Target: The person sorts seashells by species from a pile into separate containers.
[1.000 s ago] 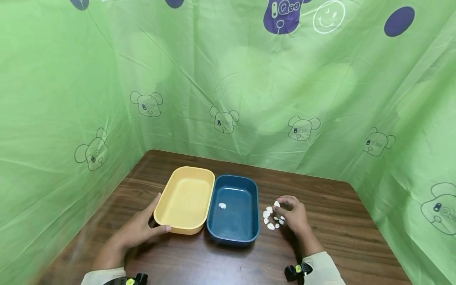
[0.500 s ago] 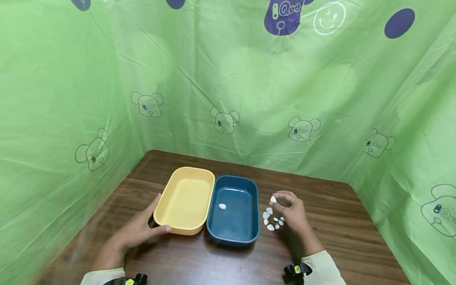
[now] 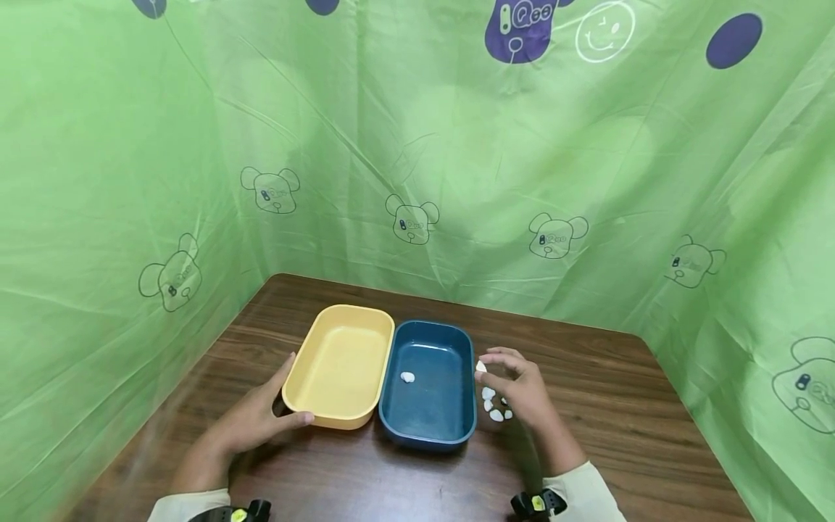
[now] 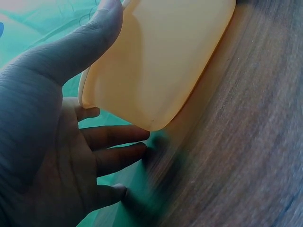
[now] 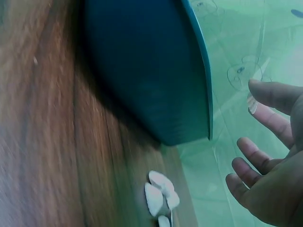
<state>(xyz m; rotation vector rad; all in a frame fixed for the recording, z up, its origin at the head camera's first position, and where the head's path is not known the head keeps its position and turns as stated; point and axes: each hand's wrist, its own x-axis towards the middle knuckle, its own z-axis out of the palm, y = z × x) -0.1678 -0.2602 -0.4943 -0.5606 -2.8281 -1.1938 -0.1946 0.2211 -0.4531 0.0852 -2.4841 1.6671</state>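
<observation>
My left hand point(image 3: 251, 418) grips the near-left corner of a yellow plastic bin point(image 3: 339, 362), thumb against the near wall and index finger along the left side. In the left wrist view the other fingers spread beside the bin point(image 4: 165, 56). Between thumb and index finger, my right hand point(image 3: 518, 384) pinches a small white seashell point(image 3: 480, 367); ribs show on this shell point(image 5: 252, 103) in the right wrist view. That hand is just right of a dark blue bin point(image 3: 427, 420), above rim height. One white shell point(image 3: 407, 377) lies inside the blue bin.
Several white shells point(image 3: 488, 393) lie on the wooden table point(image 3: 626, 420) right of the blue bin, partly hidden by my right hand. The two bins stand side by side. A green printed cloth point(image 3: 483, 145) hangs behind and at both sides.
My right hand has lifted the pinched shell from the group on the table and carried it left toward the blue bin. The left hand stays on the yellow bin.
</observation>
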